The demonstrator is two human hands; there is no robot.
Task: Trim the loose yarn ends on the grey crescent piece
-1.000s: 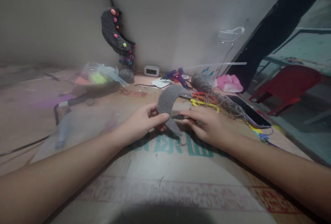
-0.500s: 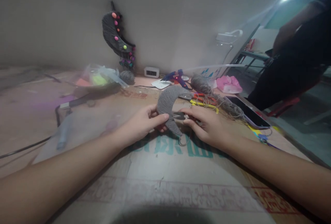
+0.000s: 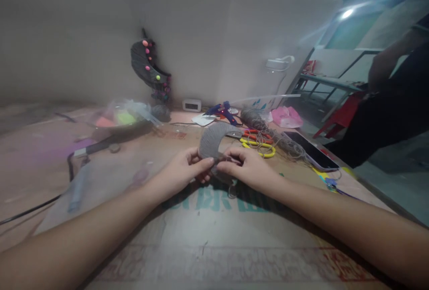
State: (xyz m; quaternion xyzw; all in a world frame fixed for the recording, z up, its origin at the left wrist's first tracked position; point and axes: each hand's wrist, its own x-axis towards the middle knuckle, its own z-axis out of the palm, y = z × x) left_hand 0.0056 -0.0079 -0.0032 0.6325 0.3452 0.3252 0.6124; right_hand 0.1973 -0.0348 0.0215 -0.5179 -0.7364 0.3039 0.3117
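A crescent moon shape wrapped in grey yarn (image 3: 212, 140) is upright above the table. Its left edge is in the grip of my left hand (image 3: 187, 165), thumb in front and fingers behind. My right hand (image 3: 246, 167) is closed in a pinch at the crescent's inner curve, its thumb and fingertips over the lower half. A small dark pointed tool, perhaps thread snips, is mostly hidden in those fingers. From the crescent's lower tip hangs a loose yarn end (image 3: 232, 191).
Behind lie yellow-handled scissors (image 3: 268, 150), tangled grey yarn (image 3: 290, 145), a phone (image 3: 310, 150), a glue gun (image 3: 223, 111) and a pink bag (image 3: 286, 116). A decorated crescent (image 3: 144, 64) hangs on the wall. A bowl (image 3: 124, 127) stands left. A person (image 3: 389, 98) is at right.
My right hand has moved left and in against the crescent, and the pointed dark tool between its fingers is now mostly covered. The whole view has shifted slightly.
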